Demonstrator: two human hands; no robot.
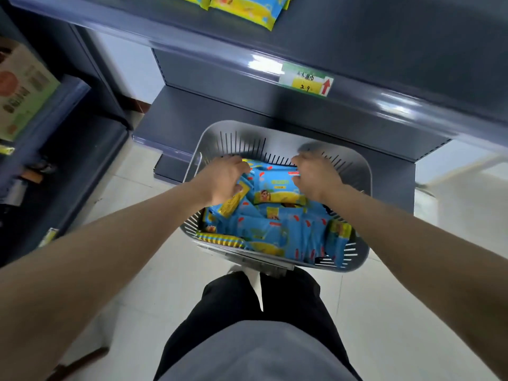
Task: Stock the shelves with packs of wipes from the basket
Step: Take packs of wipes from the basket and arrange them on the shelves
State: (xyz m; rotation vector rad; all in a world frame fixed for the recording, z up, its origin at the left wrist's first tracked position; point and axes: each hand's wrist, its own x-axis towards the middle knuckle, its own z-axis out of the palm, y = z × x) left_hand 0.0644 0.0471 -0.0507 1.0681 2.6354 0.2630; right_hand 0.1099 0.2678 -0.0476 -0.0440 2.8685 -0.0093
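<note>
While both arms reach down into the grey basket (360,174), the left hand (222,180) curls its fingers around a tilted pack of wipes (233,200), and the right hand (316,178) grasps the edge of the top pack (277,188). Many other blue and yellow packs (275,232) fill the basket, which is below the dark shelf (357,37) with a price label (306,82).

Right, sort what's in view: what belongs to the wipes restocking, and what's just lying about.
Job in hand:
basket
packs of wipes in it
left hand and right hand, each gripping packs
upper shelf with stocked packs

Lying about:
cardboard box on the left-hand shelving
small items below it, too blurred to name
price label
</note>
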